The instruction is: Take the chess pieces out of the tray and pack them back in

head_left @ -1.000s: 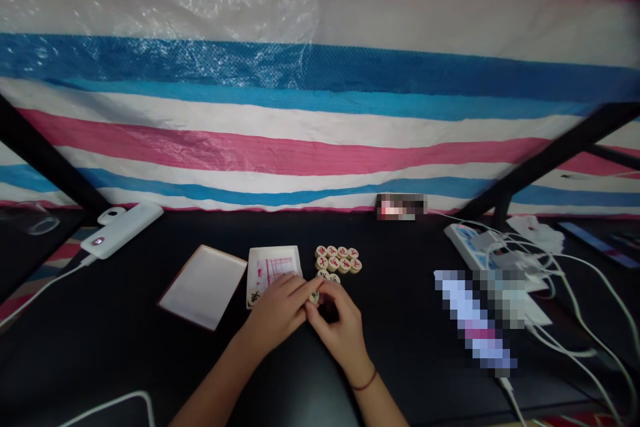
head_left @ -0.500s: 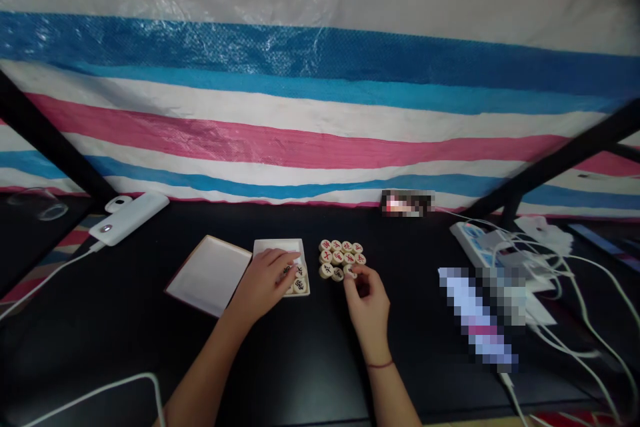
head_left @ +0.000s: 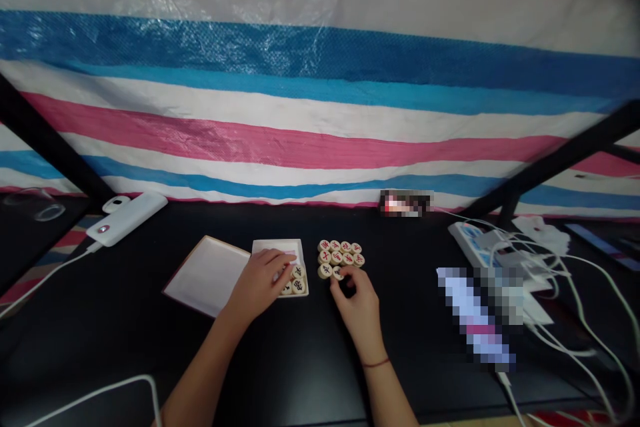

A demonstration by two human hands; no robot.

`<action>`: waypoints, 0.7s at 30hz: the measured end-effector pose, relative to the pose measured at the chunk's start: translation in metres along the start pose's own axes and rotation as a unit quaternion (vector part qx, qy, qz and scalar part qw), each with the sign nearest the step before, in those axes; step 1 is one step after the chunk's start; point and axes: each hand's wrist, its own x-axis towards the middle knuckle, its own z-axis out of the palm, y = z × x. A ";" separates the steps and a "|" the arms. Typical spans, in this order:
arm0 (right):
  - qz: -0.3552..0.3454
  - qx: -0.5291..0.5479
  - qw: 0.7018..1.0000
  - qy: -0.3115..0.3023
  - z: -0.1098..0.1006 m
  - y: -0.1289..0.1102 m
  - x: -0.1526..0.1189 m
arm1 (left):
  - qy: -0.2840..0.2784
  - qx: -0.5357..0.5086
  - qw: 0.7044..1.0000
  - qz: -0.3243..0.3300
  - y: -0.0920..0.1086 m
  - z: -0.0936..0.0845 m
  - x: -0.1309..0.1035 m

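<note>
My left hand lies over a small white box, with its index finger and thumb spread and nothing visible between them. Inside the box, black-marked Chinese chess pieces show to the right of the thumb; the hand hides the rest of the contents. Thumb and index finger of my right hand are closed around a black-marked Chinese chess piece in the front row. Beside it sits another black-marked piece. Two rows of red-marked pieces are lined up behind.
The white-lined box lid lies open side up at the left. A white power bank with a cable stands at the far left. On the right are a blurred phone, a power strip and tangled white cables. Striped sheeting hangs behind.
My right hand has moved left along the front row, from the third piece to the second. My left hand has stayed over the box, its thumb shifted slightly, uncovering more pieces.
</note>
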 end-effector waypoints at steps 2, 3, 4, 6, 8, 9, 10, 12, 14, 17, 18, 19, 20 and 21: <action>-0.002 -0.010 1.000 0.002 0.000 0.000 0.000 | -0.001 0.000 1.000 -0.005 0.000 -0.001 0.000; 0.000 -0.015 1.000 0.004 0.000 0.000 0.000 | -0.004 -0.001 1.000 -0.007 0.000 -0.001 0.000; 0.004 -0.019 1.000 0.005 0.001 0.000 0.000 | -0.006 -0.001 1.000 -0.011 0.000 -0.002 0.000; 0.012 -0.023 1.000 0.005 0.001 0.001 0.000 | -0.011 -0.001 1.000 -0.018 0.000 -0.002 0.000; 0.016 -0.022 1.000 0.002 0.001 0.002 0.000 | -0.013 -0.002 1.000 -0.021 0.000 -0.003 0.000; 0.016 -0.021 1.000 0.000 0.002 0.002 0.000 | -0.014 -0.002 1.000 -0.022 0.000 -0.003 0.000; 0.014 -0.020 1.000 -0.001 0.002 0.002 0.000 | -0.016 -0.001 1.000 -0.023 0.000 -0.003 0.000; 0.011 -0.018 1.000 -0.003 0.002 0.003 0.000 | -0.021 0.000 1.000 -0.023 0.000 -0.003 0.000; 0.011 -0.016 1.000 -0.007 0.002 0.004 -0.001 | -0.026 -0.001 0.999 -0.024 0.000 -0.002 0.000; 0.012 -0.015 1.000 -0.011 0.003 0.005 -0.001 | -0.028 -0.004 0.999 -0.026 -0.001 -0.001 0.000; 0.011 -0.014 1.000 -0.012 0.003 0.006 -0.002 | -0.027 -0.004 0.999 -0.026 -0.001 -0.001 0.000; 0.009 -0.014 1.000 -0.013 0.003 0.006 -0.001 | -0.026 -0.003 0.999 -0.026 -0.002 -0.001 -0.001; 0.007 -0.014 1.000 -0.013 0.003 0.005 -0.001 | -0.025 -0.003 0.999 -0.025 -0.002 -0.001 -0.001; 0.005 -0.013 1.000 -0.011 0.002 0.004 -0.001 | -0.023 -0.001 0.999 -0.024 -0.002 -0.001 0.000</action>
